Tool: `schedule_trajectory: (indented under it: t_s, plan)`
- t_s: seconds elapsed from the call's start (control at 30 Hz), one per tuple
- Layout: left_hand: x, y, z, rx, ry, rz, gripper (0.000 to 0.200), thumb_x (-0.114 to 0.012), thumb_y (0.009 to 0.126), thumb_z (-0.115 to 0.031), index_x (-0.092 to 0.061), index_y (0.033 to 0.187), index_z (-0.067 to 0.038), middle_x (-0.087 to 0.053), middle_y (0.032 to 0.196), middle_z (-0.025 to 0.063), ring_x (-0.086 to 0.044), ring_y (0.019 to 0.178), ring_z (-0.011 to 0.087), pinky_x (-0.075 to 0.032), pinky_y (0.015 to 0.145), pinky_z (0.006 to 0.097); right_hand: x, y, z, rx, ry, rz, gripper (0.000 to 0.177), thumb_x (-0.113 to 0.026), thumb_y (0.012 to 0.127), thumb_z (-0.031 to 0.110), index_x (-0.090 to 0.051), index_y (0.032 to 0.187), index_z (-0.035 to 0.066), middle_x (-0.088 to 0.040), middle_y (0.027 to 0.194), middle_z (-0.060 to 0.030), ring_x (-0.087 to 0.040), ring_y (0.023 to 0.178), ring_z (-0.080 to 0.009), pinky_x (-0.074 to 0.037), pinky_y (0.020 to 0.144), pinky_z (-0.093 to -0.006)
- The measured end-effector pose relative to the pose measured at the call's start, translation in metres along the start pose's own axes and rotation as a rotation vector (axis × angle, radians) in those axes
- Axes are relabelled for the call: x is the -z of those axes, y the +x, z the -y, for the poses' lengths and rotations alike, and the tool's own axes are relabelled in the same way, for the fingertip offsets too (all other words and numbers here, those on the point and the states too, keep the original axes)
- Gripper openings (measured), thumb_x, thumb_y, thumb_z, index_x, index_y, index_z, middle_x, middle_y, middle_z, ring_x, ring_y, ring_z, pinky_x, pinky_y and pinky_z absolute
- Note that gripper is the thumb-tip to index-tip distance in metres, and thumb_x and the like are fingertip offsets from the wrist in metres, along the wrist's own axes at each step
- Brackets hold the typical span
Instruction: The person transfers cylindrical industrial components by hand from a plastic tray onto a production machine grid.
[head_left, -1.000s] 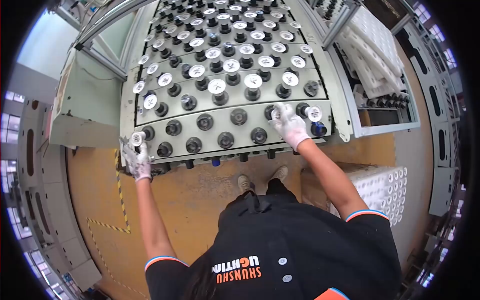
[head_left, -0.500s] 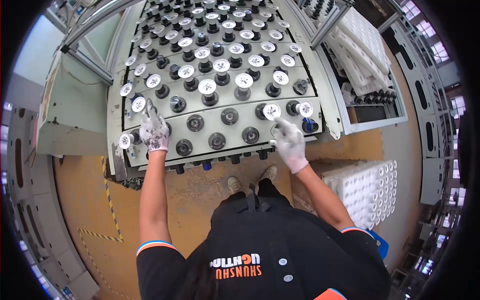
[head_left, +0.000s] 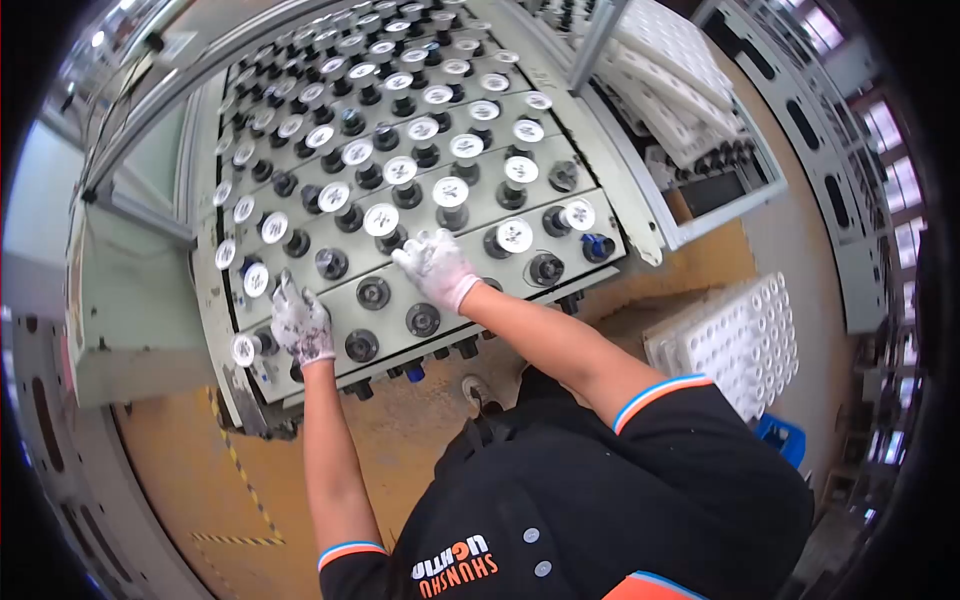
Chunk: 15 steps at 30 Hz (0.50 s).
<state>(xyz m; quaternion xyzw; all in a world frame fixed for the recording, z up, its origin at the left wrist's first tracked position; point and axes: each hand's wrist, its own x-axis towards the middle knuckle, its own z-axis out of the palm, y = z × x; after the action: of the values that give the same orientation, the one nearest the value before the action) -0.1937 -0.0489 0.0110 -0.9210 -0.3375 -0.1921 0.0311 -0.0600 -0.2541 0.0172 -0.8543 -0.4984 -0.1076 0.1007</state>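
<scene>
A slanted grey test rack (head_left: pixel 395 308) carries rows of black sockets, most of them fitted with white-faced lamps (head_left: pixel 515 235). My gloved left hand (head_left: pixel 302 325) rests curled on the lower left of the rack, beside a fitted lamp (head_left: pixel 243 350). Over a socket in the middle of the second-lowest row lies my gloved right hand (head_left: pixel 435 265), the arm reaching across from the right. Whatever either hand may hold is hidden by the fingers. Empty sockets (head_left: pixel 373 292) lie between the two hands.
A white foam tray with round holes (head_left: pixel 735 340) stands on the floor at my right. A metal shelf holding stacked white foam trays (head_left: pixel 680 70) is behind the rack's right side. Orange floor (head_left: pixel 400 430) lies below the rack's front edge.
My right hand has left the lamp at the lower right and swung left to the middle of the rack. My left hand has dropped a little lower. The camera has tilted.
</scene>
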Motion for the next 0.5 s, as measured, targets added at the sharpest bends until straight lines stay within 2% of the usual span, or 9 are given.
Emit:
schedule_trajectory:
  t_s: [0.1, 0.17, 0.23, 0.27, 0.33, 0.37, 0.4, 0.43, 0.5]
  plan:
    - [0.003, -0.002, 0.001, 0.007, -0.034, 0.026, 0.050, -0.059, 0.081, -0.023, -0.050, 0.128, -0.010, -0.059, 0.114, 0.0149, -0.060, 0.097, 0.0313, -0.050, 0.078, 0.0420, 0.007, 0.005, -0.001, -0.044, 0.099, 0.186, 0.026, -0.056, 0.082, 0.027, -0.061, 0.104, 0.015, -0.061, 0.092, -0.0059, -0.059, 0.089, -0.0261, -0.041, 0.075, -0.0450]
    - [-0.015, -0.005, 0.014, -0.029, 0.083, 0.030, 0.053, -0.057, 0.082, -0.028, -0.049, 0.131, -0.010, -0.057, 0.121, 0.0162, -0.060, 0.100, 0.0317, -0.049, 0.082, 0.0421, 0.022, 0.001, -0.003, 0.030, 0.132, 0.235, 0.041, -0.055, 0.082, 0.038, -0.058, 0.116, 0.015, -0.059, 0.109, -0.0106, -0.056, 0.104, -0.0294, -0.039, 0.085, -0.0480]
    - [-0.063, -0.005, 0.050, -0.293, 0.199, -0.225, 0.051, -0.051, 0.085, -0.032, -0.051, 0.130, -0.009, -0.055, 0.128, 0.0145, -0.055, 0.113, 0.0272, -0.044, 0.095, 0.0381, 0.017, -0.017, -0.002, 0.018, 0.273, -0.148, 0.054, -0.055, 0.082, 0.043, -0.052, 0.128, 0.016, -0.051, 0.128, -0.0145, -0.048, 0.119, -0.0328, -0.035, 0.095, -0.0504]
    - [-0.032, 0.008, 0.033, -0.090, 0.318, 0.188, 0.050, -0.048, 0.088, -0.031, -0.049, 0.133, -0.009, -0.053, 0.131, 0.0135, -0.050, 0.120, 0.0253, -0.041, 0.099, 0.0364, 0.041, -0.025, -0.004, 0.021, 0.297, -0.059, 0.057, -0.057, 0.082, 0.043, -0.049, 0.132, 0.018, -0.045, 0.136, -0.0153, -0.043, 0.125, -0.0342, -0.032, 0.100, -0.0505]
    - [-0.093, 0.021, 0.082, -0.200, 0.143, -0.008, 0.044, -0.047, 0.095, -0.032, -0.052, 0.130, -0.005, -0.056, 0.128, 0.0110, -0.053, 0.115, 0.0260, -0.039, 0.100, 0.0351, 0.015, -0.058, -0.013, 0.017, 0.339, -0.424, 0.054, -0.062, 0.079, 0.037, -0.050, 0.129, 0.020, -0.049, 0.131, -0.0124, -0.046, 0.118, -0.0338, -0.033, 0.098, -0.0489]
    - [-0.076, 0.024, 0.063, -0.172, 0.061, -0.013, 0.043, -0.047, 0.095, -0.031, -0.052, 0.129, -0.005, -0.057, 0.128, 0.0111, -0.053, 0.115, 0.0257, -0.039, 0.100, 0.0349, 0.055, -0.085, -0.018, -0.156, 0.408, -0.157, 0.054, -0.064, 0.077, 0.035, -0.052, 0.127, 0.020, -0.053, 0.122, -0.0107, -0.049, 0.112, -0.0331, -0.035, 0.095, -0.0479]
    - [-0.050, 0.020, 0.033, -0.144, -0.030, -0.021, 0.042, -0.047, 0.095, -0.030, -0.053, 0.129, -0.005, -0.057, 0.127, 0.0111, -0.053, 0.115, 0.0254, -0.039, 0.100, 0.0347, 0.050, -0.121, -0.024, -0.129, 0.349, -0.485, 0.045, -0.063, 0.079, 0.029, -0.053, 0.121, 0.019, -0.055, 0.112, -0.0098, -0.051, 0.106, -0.0326, -0.036, 0.092, -0.0464]
    - [-0.034, 0.018, 0.017, -0.132, -0.094, -0.051, 0.042, -0.047, 0.095, -0.029, -0.053, 0.129, -0.005, -0.057, 0.127, 0.0111, -0.054, 0.114, 0.0251, -0.040, 0.099, 0.0345, 0.044, -0.154, -0.032, -0.132, 0.337, -0.515, 0.036, -0.060, 0.081, 0.023, -0.054, 0.116, 0.018, -0.056, 0.108, -0.0078, -0.054, 0.101, -0.0310, -0.037, 0.090, -0.0453]
    - [-0.013, 0.013, -0.012, -0.142, -0.210, -0.136, 0.040, -0.048, 0.095, -0.027, -0.053, 0.128, -0.004, -0.058, 0.126, 0.0112, -0.054, 0.113, 0.0246, -0.040, 0.099, 0.0341, 0.055, -0.233, -0.047, -0.307, 0.408, -0.428, 0.024, -0.059, 0.079, 0.014, -0.062, 0.102, 0.014, -0.061, 0.096, -0.0075, -0.059, 0.092, -0.0266, -0.043, 0.085, -0.0414]
